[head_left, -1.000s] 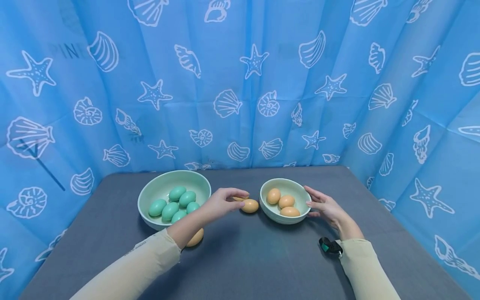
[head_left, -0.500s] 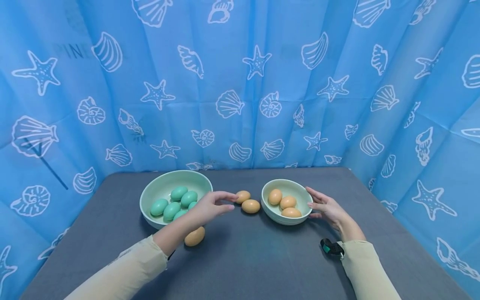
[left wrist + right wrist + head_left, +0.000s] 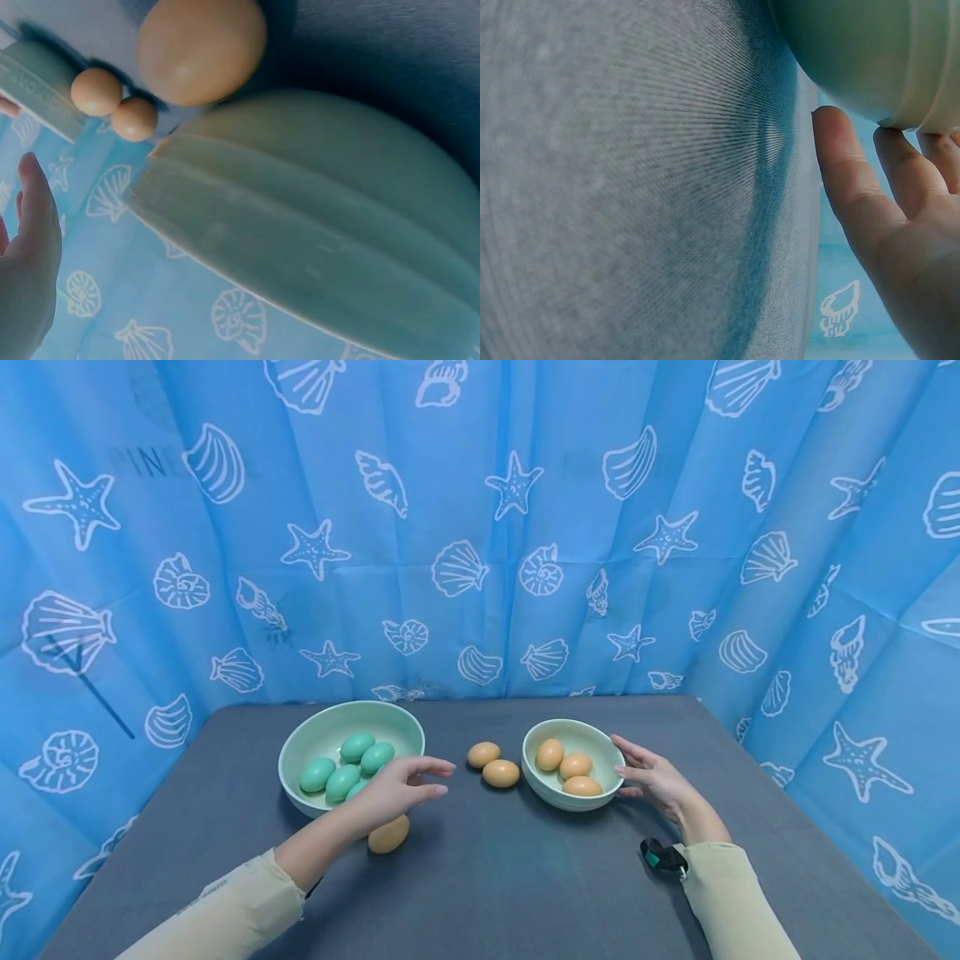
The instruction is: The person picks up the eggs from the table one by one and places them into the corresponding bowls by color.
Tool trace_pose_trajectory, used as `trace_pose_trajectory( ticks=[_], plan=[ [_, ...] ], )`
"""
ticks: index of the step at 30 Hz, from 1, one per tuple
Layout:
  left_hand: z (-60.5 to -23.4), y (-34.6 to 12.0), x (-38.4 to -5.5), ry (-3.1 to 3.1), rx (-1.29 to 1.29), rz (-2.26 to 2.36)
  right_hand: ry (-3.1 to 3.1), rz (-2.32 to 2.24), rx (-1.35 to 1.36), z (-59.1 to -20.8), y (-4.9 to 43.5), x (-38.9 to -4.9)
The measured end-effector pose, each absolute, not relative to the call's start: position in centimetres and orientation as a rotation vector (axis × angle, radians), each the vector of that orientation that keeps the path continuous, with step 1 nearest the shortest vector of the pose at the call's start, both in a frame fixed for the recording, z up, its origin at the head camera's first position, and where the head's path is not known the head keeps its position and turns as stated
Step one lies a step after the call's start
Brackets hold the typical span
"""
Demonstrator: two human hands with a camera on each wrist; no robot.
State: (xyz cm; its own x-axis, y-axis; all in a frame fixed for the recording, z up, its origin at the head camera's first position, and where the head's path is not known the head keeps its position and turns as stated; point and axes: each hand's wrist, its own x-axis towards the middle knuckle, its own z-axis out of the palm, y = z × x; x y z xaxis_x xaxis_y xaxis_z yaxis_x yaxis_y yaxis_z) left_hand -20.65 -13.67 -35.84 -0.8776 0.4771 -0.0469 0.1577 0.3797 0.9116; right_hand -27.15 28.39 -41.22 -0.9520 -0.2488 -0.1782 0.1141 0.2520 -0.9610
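Observation:
In the head view my left hand (image 3: pixel 401 789) is in the air beside the larger green bowl (image 3: pixel 292 735), fingers extended and holding nothing. Several green eggs (image 3: pixel 357 746) lie in that bowl, some hidden behind the hand. To its right, two brown eggs (image 3: pixel 501 773) sit on the table near the smaller pale green bowl (image 3: pixel 570 802), which holds three brown eggs (image 3: pixel 576 765). My right hand (image 3: pixel 660 785) touches this bowl's right side with its fingertips. The right wrist view shows these fingers (image 3: pixel 847 165) mostly straight against the bowl's wall (image 3: pixel 870 60).
Another brown egg (image 3: pixel 388 835) lies in front of the larger bowl, near the left wrist. A grey cloth (image 3: pixel 510 893) covers the table. Behind and around it hangs a blue curtain (image 3: pixel 480 610) with shell prints. A black strap (image 3: pixel 663 856) is at the right wrist.
My left hand has drawn back leftward from the two brown eggs on the table, uncovering the far one. My right hand stays at the smaller bowl.

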Motion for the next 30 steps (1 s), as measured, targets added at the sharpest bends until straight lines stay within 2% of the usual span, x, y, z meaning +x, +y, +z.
trace_pose_trajectory(
  ticks=[24, 30],
  plan=[
    [-37.0, -16.3, -19.0, 2.345, 0.59, 1.398, 2.267, -1.734, -0.116, -41.1, 28.2, -27.0],
    [-37.5, -17.4, -18.5, 2.388, 0.529, 1.346, 2.266, -1.728, -0.109, -41.2, 28.3, -27.0]
  ],
)
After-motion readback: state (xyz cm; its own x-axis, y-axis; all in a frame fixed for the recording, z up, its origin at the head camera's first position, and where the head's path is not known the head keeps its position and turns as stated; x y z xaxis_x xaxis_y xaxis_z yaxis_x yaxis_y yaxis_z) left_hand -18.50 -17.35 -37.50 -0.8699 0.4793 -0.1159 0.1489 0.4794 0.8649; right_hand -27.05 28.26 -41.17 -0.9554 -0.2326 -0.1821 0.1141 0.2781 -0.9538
